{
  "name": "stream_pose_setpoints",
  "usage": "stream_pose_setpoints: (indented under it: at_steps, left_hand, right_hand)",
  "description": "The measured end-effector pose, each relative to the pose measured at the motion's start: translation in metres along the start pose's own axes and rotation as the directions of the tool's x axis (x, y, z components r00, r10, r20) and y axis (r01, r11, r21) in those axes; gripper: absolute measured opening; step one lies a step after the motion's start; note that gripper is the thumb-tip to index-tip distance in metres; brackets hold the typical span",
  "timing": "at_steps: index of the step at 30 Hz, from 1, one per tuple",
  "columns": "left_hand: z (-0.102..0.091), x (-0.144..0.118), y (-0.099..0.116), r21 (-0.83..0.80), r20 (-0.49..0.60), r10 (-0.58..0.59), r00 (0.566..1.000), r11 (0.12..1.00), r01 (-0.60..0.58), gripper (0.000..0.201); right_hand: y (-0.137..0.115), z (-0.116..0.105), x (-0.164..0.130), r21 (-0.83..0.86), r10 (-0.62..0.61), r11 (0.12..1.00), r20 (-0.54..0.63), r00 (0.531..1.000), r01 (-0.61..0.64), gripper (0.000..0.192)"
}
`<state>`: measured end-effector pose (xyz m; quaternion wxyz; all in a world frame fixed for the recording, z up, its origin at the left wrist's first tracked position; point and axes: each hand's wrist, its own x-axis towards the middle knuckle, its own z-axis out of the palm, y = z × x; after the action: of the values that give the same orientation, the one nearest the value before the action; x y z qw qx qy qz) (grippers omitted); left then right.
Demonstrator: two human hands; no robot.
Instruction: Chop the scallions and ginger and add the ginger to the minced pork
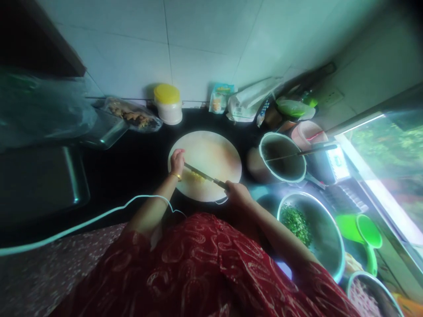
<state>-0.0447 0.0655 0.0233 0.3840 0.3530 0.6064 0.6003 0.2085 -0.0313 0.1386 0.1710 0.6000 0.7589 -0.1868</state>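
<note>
A round, pale cutting board [211,152] lies on the dark counter in front of me. My right hand [238,194] is wrapped round the handle of a knife [201,174], whose blade reaches leftward across the board. At the blade's far end, my left hand [177,162] has its fingers closed together against the knife. Under and beside the blade is a small heap of finely chopped yellow food [195,177], partly hidden by the knife.
A yellow-lidded jar [168,105] and a bag of ginger [132,115] stand along the wall. To the right are a deep pot [283,175], a metal bowl [325,231] with chopped greens and a green dipper [368,231]. A white cable [99,217] crosses my left forearm.
</note>
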Motion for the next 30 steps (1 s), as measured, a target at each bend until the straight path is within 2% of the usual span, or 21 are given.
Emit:
stream_pose_setpoints:
  at_steps: [3, 6, 9, 13, 15, 18, 20, 24, 28, 30]
  left_hand:
    - [-0.006, -0.005, 0.001, -0.027, 0.05, -0.027, 0.998, 0.999, 0.028, 0.015]
    - [-0.006, -0.011, 0.005, -0.001, 0.068, 0.022, 0.997, 1.0, -0.022, 0.015]
    - [-0.005, -0.013, 0.009, 0.02, 0.043, 0.071, 0.997, 0.997, -0.072, 0.017]
    - [-0.01, -0.012, 0.006, -0.024, 0.03, -0.005, 1.0, 1.0, 0.005, 0.015]
    - [-0.014, -0.016, 0.004, -0.022, 0.057, -0.019, 0.998, 1.0, 0.021, 0.014]
    - [-0.016, -0.023, 0.003, 0.011, 0.066, 0.057, 0.996, 0.998, -0.058, 0.015]
    - [-0.014, -0.023, 0.003, 0.011, 0.028, 0.075, 0.997, 0.997, -0.075, 0.016]
    - [-0.006, -0.019, 0.004, -0.002, -0.017, -0.014, 1.0, 1.0, 0.014, 0.015]
    - [-0.002, -0.019, 0.009, 0.034, 0.039, 0.067, 0.997, 0.997, -0.069, 0.016]
    - [-0.002, -0.017, 0.01, 0.029, 0.034, 0.079, 0.996, 0.996, -0.08, 0.016]
  right_hand:
    - [-0.012, 0.01, -0.011, 0.085, -0.088, 0.993, 0.096, 0.991, 0.08, 0.023]
    - [-0.015, 0.023, -0.011, 0.14, -0.062, 0.989, 0.145, 0.988, 0.041, 0.023]
    - [-0.014, 0.024, -0.01, 0.133, -0.004, 0.991, 0.111, 0.994, -0.011, 0.021]
    - [-0.02, 0.016, -0.016, 0.09, -0.047, 0.995, 0.089, 0.995, 0.039, 0.021]
    - [-0.023, 0.02, -0.019, 0.076, -0.017, 0.997, 0.11, 0.994, 0.009, 0.021]
    - [-0.022, 0.028, -0.02, 0.065, 0.035, 0.997, 0.126, 0.991, -0.043, 0.022]
    - [-0.016, 0.026, -0.015, 0.049, 0.019, 0.998, 0.104, 0.994, -0.025, 0.022]
    - [-0.004, 0.016, -0.003, 0.0, -0.004, 1.0, 0.047, 0.999, 0.004, 0.022]
    - [0.001, 0.02, 0.002, 0.021, 0.042, 0.999, 0.06, 0.997, -0.043, 0.025]
    - [0.003, 0.018, 0.004, 0.023, 0.024, 0.999, 0.038, 0.999, -0.025, 0.024]
